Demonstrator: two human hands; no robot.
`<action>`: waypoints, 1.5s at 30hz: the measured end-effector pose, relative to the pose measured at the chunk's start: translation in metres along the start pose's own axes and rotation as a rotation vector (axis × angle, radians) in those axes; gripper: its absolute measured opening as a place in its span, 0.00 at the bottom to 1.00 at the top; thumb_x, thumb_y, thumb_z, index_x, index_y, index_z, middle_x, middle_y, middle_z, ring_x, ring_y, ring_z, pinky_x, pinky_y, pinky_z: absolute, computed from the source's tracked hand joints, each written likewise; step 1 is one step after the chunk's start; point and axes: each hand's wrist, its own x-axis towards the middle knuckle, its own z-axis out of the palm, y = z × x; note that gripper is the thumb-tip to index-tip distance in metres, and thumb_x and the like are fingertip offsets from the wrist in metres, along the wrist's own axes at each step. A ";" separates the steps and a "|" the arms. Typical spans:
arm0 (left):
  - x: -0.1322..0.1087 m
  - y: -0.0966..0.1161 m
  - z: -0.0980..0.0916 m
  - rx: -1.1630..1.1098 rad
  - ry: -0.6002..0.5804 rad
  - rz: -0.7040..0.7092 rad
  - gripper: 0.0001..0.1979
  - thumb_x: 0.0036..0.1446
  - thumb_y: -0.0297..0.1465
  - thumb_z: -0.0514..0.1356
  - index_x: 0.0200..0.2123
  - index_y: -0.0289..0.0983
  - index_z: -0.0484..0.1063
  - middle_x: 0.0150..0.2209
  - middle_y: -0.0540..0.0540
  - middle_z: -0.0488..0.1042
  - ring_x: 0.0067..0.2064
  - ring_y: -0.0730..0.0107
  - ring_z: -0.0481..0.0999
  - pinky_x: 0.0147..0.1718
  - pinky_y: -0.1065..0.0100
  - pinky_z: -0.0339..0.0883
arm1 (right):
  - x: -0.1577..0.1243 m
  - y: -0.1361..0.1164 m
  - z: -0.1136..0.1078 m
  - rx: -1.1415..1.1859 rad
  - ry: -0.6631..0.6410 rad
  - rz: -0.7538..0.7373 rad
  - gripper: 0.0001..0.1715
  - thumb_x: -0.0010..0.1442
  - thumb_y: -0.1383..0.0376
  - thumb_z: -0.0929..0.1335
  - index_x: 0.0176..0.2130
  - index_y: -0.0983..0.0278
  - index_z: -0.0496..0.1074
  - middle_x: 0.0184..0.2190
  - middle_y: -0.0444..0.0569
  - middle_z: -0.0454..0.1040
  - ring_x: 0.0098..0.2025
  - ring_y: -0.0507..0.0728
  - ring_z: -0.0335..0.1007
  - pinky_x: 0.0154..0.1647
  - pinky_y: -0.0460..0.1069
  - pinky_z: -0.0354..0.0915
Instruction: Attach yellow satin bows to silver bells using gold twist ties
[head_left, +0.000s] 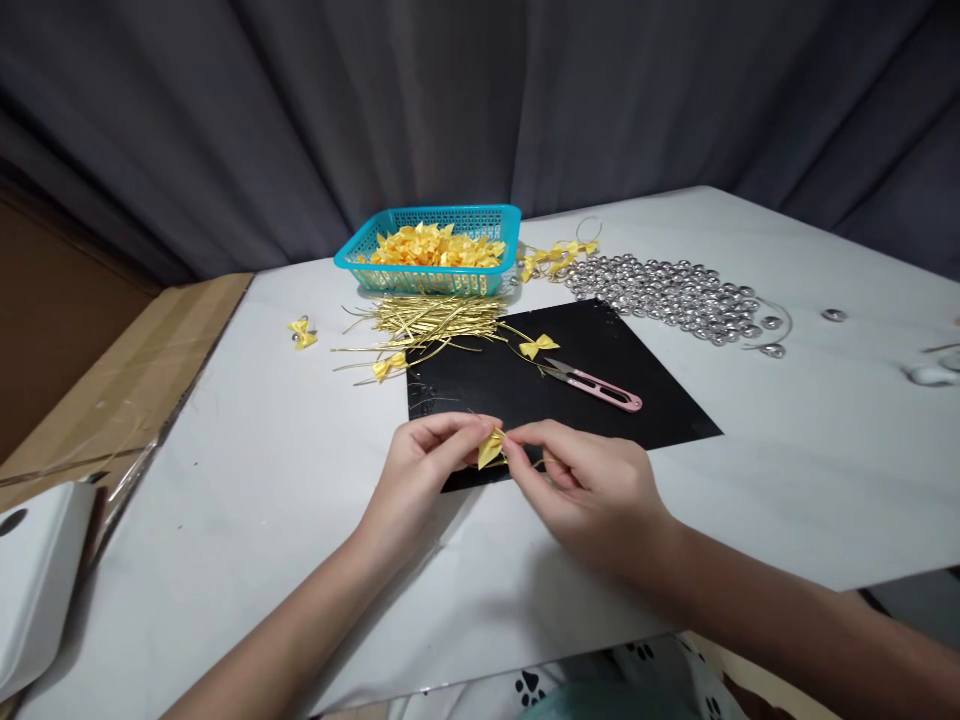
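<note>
Yellow ribbon is pinched between both hands — a small bow (490,449) held right at the fingertips, just above the near edge of the black mat (570,385). The left hand (420,465) has its fingers curled nearly closed on the bow's left side. The right hand (581,490) grips the other side the same way, with a thin gold wire tie (525,464) showing by its fingers.

It looks like the step of fastening the tie on the bow. A good next move would need a tight, tidy twist, with the bow kept flat.

Past the fingers lie pink snips (596,385), a heap of gold ties (435,318), a blue basket (480,218) full of yellow bows, and a pile of silver beads (667,290) off to the right. A finished bow (302,333) sits far to the left.

No words or labels can be read anywhere.
</note>
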 end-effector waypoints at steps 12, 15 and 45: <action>0.000 0.003 0.000 0.005 0.093 0.035 0.05 0.45 0.31 0.66 0.26 0.35 0.78 0.27 0.50 0.76 0.30 0.77 0.70 0.31 0.77 0.62 | -0.008 -0.006 -0.005 0.108 0.012 0.023 0.06 0.56 0.71 0.65 0.26 0.67 0.68 0.14 0.35 0.45 0.14 0.44 0.45 0.16 0.42 0.48; 0.006 0.001 -0.004 0.013 0.164 0.068 0.06 0.47 0.32 0.66 0.28 0.35 0.78 0.27 0.51 0.75 0.29 0.79 0.69 0.30 0.78 0.61 | -0.017 -0.005 -0.018 0.156 -0.133 0.080 0.10 0.59 0.70 0.62 0.25 0.66 0.65 0.15 0.36 0.45 0.15 0.45 0.45 0.17 0.42 0.49; 0.005 -0.008 -0.002 0.071 0.121 0.222 0.05 0.48 0.31 0.65 0.30 0.36 0.77 0.28 0.51 0.78 0.31 0.77 0.73 0.32 0.78 0.66 | 0.052 0.016 -0.005 0.593 -0.500 0.399 0.07 0.54 0.65 0.68 0.30 0.67 0.74 0.29 0.47 0.75 0.33 0.52 0.70 0.35 0.46 0.63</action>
